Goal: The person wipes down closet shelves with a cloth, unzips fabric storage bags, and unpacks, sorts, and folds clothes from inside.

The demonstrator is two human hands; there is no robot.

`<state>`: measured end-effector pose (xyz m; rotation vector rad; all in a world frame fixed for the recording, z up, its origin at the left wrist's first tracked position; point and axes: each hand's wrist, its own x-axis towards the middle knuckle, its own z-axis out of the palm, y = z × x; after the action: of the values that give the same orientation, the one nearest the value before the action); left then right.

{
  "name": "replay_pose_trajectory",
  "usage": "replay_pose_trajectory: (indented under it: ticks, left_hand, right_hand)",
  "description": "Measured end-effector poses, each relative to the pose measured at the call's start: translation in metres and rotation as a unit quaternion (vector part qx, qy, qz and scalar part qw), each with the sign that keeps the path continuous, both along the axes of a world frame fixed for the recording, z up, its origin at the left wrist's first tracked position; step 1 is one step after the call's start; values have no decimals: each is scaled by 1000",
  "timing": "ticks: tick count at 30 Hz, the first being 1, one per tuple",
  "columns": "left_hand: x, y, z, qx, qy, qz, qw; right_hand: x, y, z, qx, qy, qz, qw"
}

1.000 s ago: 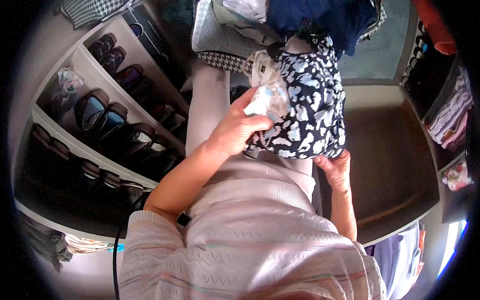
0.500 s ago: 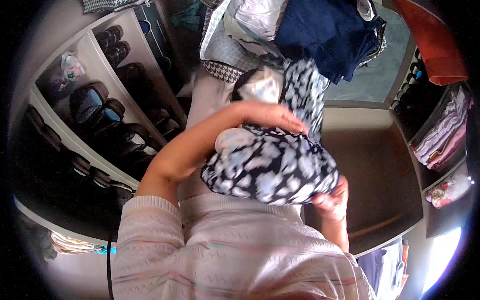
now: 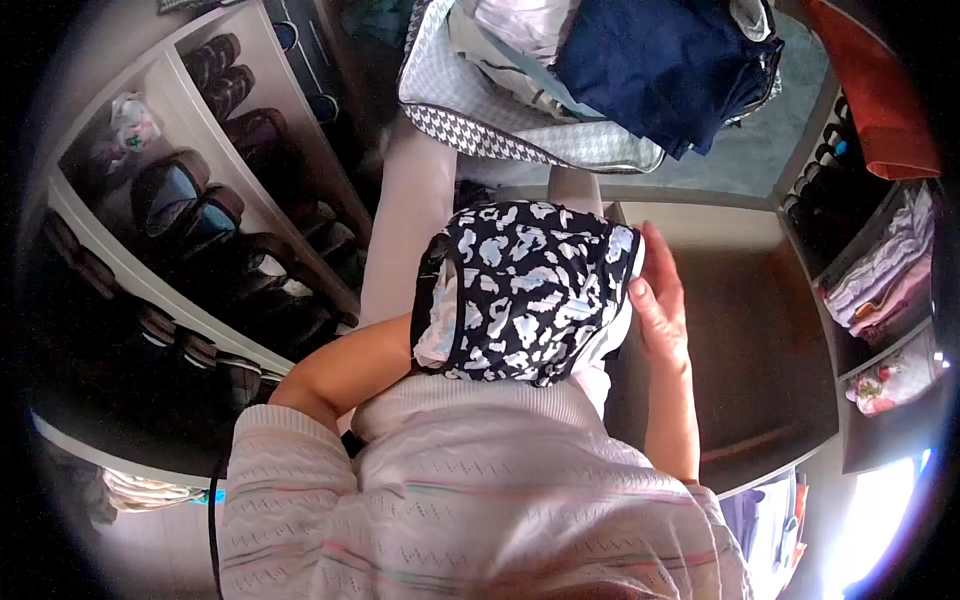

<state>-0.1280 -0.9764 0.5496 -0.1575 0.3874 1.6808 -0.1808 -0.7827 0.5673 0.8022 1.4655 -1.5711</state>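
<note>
A black cloth bundle with white patches (image 3: pixel 535 290) lies over my lap, folded into a rounded shape, with a pale printed cloth (image 3: pixel 438 325) showing at its left edge. My right hand (image 3: pixel 659 300) is at the bundle's right side, its thumb and fingers along the edge. The left forearm reaches in from the left and passes behind the bundle, which hides my left hand. Beyond my knees, a houndstooth-patterned open bag (image 3: pixel 500 140) holds navy cloth (image 3: pixel 660 75) and pale cloth (image 3: pixel 520 28).
Shelves with several pairs of shoes (image 3: pixel 185 200) stand at the left. At the right are a low brown compartment (image 3: pixel 755 340), a hanging red-orange cloth (image 3: pixel 880 100), and shelves with folded pink and lilac clothes (image 3: pixel 885 270).
The patterned cloth has gone from a loose, hanging shape to a compact bundle. My left hand has moved from on top of it to behind it; my right hand has moved up its right side.
</note>
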Motion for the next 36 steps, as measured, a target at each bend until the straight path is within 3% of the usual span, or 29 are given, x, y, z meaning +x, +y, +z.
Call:
replay_pose_trajectory:
  ticks: [2,4,6,9,10,13,14,20,24,26,27,29,30,31,34,36]
  left_hand:
    - [2,4,1,-9,2,12,1000]
    - [2,1,1,-23,-4,26,999]
    - [0,-5,-2,-39,-9,39,998]
    - [-4,-8,-10,-71,-26,65,995]
    - [-6,-9,-13,-88,-29,76,993]
    - [-15,-9,-25,-139,-49,123,981]
    - [-19,-12,-30,-160,-54,139,976]
    - [-49,-59,-82,-307,-49,224,924]
    - [-71,-100,-134,-444,27,208,871]
    - [-83,-109,-164,-538,109,160,821]
    - [-91,-111,-178,-597,190,132,768]
    - [-108,-114,-203,-707,355,78,606]
    - [-118,-113,-208,-755,455,110,460]
    - [-128,-115,-212,-777,467,60,418]
    - [-147,-116,-247,-824,417,-96,373]
    - [-150,-123,-263,-804,424,-156,387]
  right_hand:
    - [9,10,-6,-97,-135,-18,986]
    - [18,8,5,-165,-172,-44,970]
    - [11,0,19,-210,-157,25,965]
    - [5,-19,30,-151,-179,81,969]
    - [9,-29,29,-116,-94,82,985]
    - [4,-48,18,-8,8,100,995]
    - [1,-46,13,10,-56,112,992]
    - [-12,-30,-52,-84,-41,-84,992]
    - [-32,-27,-103,-94,-44,-150,983]
    - [-49,-38,-122,-70,-39,-193,978]
    - [-55,-40,-135,-59,-38,-185,980]
    - [-69,-47,-150,-77,-33,-186,979]
    - [-76,-50,-157,-74,-27,-180,980]
    - [-78,-51,-165,-77,-22,-185,980]
    - [-87,-50,-183,-68,-11,-158,985]
    - [-91,-50,-189,-61,-13,-151,987]
